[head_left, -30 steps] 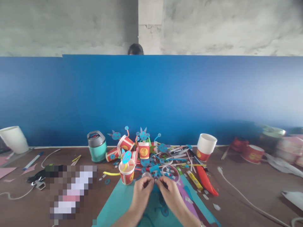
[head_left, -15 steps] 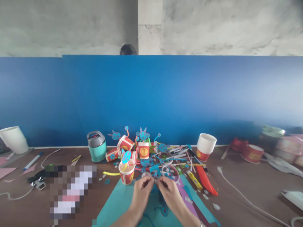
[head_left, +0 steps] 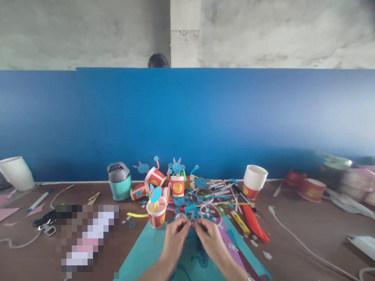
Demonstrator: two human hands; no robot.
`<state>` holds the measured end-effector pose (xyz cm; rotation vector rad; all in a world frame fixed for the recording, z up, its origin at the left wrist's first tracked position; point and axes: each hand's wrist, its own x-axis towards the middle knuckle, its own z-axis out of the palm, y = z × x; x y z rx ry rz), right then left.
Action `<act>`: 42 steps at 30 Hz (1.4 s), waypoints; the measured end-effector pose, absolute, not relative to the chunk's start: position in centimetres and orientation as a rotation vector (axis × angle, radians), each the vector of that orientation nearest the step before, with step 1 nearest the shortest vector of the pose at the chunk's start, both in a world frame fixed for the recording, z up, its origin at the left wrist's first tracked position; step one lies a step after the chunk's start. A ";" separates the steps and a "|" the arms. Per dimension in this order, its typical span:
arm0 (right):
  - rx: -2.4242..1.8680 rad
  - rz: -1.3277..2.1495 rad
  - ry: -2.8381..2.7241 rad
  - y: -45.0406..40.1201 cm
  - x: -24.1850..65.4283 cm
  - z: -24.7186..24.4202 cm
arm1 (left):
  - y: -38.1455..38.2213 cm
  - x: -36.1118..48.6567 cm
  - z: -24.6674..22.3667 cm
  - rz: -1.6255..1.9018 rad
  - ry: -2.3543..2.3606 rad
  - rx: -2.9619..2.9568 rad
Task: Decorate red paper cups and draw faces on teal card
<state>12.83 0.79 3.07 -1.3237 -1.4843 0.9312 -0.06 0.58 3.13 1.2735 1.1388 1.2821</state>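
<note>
My left hand (head_left: pixel 176 236) and my right hand (head_left: pixel 208 236) are close together above a teal paper sheet (head_left: pixel 146 249). The fingers of both are pinched, and what lies between the fingertips is too small to make out. Just behind them are a clear tape ring (head_left: pixel 211 214) and blue paper scraps. A red-and-white paper cup (head_left: pixel 157 215) with a blue paper face (head_left: pixel 156 194) stands left of my left hand. Behind it are more decorated cups (head_left: pixel 177 186), some upright, some tipped. A round blue cutout (head_left: pixel 203 261) lies below my hands.
A teal jar (head_left: pixel 120 183) stands at the back left, stacked white cups (head_left: pixel 255 180) at the back right. Pens, straws, a yellow cutter (head_left: pixel 240 223) and a red pepper-shaped item (head_left: pixel 254 224) lie right of centre. A blue partition (head_left: pixel 187 117) closes off the back; a head shows above it.
</note>
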 end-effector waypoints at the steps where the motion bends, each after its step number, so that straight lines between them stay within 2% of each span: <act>1: -1.322 0.929 -1.483 0.8 12.8 3.1 | 0.6 -0.1 3.1 1.284 1.137 1.275; 13: -1.388 0.917 -1.482 1.0 13.1 2.9 | 0.5 -0.1 3.3 1.274 1.106 1.222; 18: -1.261 0.944 -1.475 0.5 13.2 4.2 | 0.6 -0.2 2.9 1.242 1.079 1.135; 27: -1.216 0.830 -1.545 0.9 13.8 4.5 | 0.8 0.0 2.7 1.162 1.077 1.351; 34: -1.188 0.905 -1.453 0.9 13.8 4.4 | 0.7 0.2 3.0 1.201 0.972 1.124; 42: -1.218 0.915 -1.499 0.8 13.7 4.6 | 1.0 -0.2 2.8 1.156 1.124 1.378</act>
